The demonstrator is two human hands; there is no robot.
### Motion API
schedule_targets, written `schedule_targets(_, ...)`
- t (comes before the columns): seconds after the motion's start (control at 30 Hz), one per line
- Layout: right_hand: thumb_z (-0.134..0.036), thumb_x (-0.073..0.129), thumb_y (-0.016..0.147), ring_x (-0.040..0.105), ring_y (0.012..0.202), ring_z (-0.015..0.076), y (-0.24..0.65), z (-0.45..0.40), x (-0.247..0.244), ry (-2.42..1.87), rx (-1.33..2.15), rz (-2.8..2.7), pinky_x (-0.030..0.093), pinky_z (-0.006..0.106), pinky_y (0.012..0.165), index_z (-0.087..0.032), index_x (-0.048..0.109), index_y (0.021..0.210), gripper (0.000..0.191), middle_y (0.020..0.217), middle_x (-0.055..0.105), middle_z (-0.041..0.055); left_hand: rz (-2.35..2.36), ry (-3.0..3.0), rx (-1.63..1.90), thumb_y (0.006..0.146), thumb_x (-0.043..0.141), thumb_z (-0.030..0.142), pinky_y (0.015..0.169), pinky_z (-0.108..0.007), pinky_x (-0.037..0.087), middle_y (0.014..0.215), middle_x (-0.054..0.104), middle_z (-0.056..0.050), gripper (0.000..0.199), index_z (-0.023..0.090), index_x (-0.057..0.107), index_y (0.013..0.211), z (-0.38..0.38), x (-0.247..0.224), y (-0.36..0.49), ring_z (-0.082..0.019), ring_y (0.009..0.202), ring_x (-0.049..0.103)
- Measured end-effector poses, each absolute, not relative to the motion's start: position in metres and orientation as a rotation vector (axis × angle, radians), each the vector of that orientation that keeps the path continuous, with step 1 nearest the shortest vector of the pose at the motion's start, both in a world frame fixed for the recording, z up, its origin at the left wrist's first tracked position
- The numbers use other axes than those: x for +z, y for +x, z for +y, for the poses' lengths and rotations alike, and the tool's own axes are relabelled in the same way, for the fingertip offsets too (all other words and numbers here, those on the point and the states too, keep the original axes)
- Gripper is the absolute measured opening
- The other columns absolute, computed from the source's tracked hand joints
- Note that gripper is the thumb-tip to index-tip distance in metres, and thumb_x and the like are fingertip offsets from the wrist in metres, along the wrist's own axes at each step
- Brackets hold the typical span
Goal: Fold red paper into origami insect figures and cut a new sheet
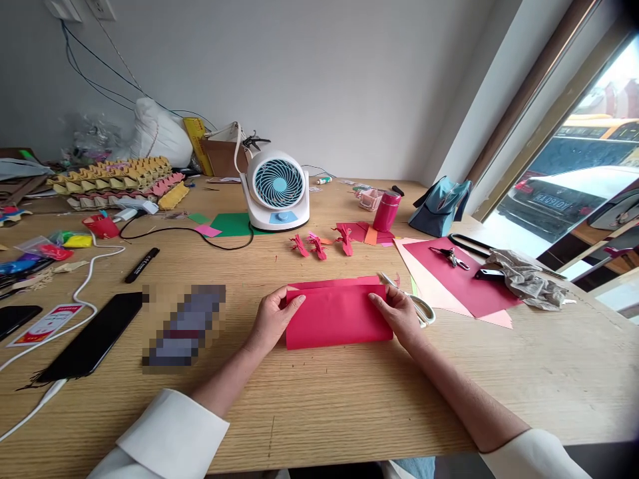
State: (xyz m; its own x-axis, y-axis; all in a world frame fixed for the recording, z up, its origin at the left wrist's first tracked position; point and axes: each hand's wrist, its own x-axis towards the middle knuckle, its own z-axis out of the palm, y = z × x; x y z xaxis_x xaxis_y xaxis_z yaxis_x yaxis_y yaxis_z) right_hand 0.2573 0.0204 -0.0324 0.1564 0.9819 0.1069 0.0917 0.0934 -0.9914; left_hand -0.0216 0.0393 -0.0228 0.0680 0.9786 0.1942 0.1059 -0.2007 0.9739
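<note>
A sheet of red paper [339, 319], bent over along its far edge, is held between my two hands above the wooden table. My left hand [273, 316] pinches its left side, thumb on top. On the right side my right hand [401, 314] grips the paper in the same way. White-handled scissors [424, 311] lie beside and partly behind my right hand, some of the blades hidden. Beyond the paper stand three small red paper figures [318, 247], their shape too fine to name.
A white fan [278, 186] stands at the back, near a red flask [387, 211] and a blue bag [439, 206]. Keys [452, 258] rest on red paper [464, 286] to the right. Leftward lie a black phone [94, 336], a white cable [82, 286] and egg trays [114, 176].
</note>
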Motion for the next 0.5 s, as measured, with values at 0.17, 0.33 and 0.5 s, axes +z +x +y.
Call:
schedule_targets(0.17,-0.064,0.077,0.067,0.059,0.066,0.0214,0.2573,0.0203,-0.0331,-1.26,0.96,-1.194,0.047,0.033,0.056,-0.024,0.063,0.079,0.044,0.07,0.066,0.0034,1.175,1.469,1.268,0.077,0.072,0.044,0.071,-0.026,0.046,0.077,0.067,-0.002,0.027,0.018,0.069,0.08,0.04,-0.0257,-0.0217,-0.017,0.073,0.058)
schedule_targets(0.33,-0.064,0.076,0.068,0.06,0.069,0.0233,0.2579,0.0206,-0.0349,-1.252,0.95,-1.2,0.045,0.033,0.057,-0.024,0.062,0.079,0.043,0.072,0.067,0.005,1.183,1.447,1.29,0.076,0.073,0.044,0.069,-0.025,0.044,0.074,0.066,-0.001,0.026,0.019,0.068,0.08,0.0415,-0.0289,-0.0214,-0.017,0.071,0.056)
schedule_targets(0.5,-0.061,0.076,0.07,0.058,0.067,0.0214,0.2574,0.0199,-0.0348,-1.242,0.953,-1.194,0.046,0.033,0.058,-0.024,0.058,0.078,0.042,0.075,0.067,0.0046,1.209,1.525,1.32,0.078,0.072,0.04,0.069,-0.025,0.043,0.077,0.066,0.0,0.023,0.019,0.068,0.085,0.0418,-0.0301,-0.0221,-0.016,0.072,0.057)
